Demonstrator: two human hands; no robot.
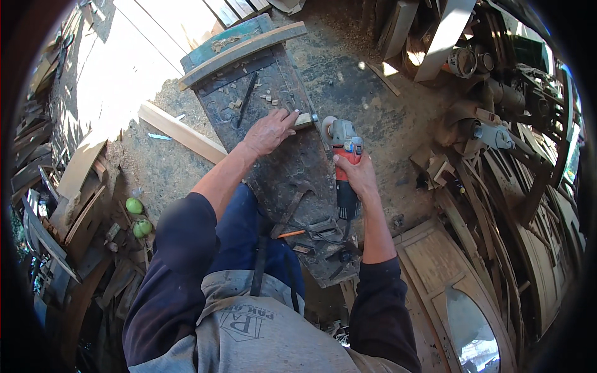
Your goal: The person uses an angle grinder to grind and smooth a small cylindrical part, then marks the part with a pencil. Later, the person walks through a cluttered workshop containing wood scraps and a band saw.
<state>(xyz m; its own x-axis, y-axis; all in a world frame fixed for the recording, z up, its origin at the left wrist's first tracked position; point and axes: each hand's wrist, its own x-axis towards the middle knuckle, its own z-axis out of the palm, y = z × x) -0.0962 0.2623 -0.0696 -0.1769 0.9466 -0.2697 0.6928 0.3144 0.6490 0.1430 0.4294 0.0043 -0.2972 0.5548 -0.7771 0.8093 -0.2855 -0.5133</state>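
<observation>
My right hand [359, 176] is wrapped round the red and black body of an angle grinder [342, 135]. The tool's grey head and disc lie against the right edge of a dark wooden workbench [283, 165]. My left hand [271, 132] presses on a small light wooden block [303, 120] on the bench, its fingertips at the left end. The block's other end is close to the disc; I cannot tell whether they touch. Beyond the left hand lie a long dark flat tool [247, 99] and several small wood offcuts [268, 98].
A curved wooden piece [242, 55] spans the bench's far end. Nearer me are a hammer [292, 210] and an orange pencil [291, 234]. A wooden plank [183, 132] leans at left, near two green fruits [142, 228]. Right stand a wooden door [435, 258] and stacked timber.
</observation>
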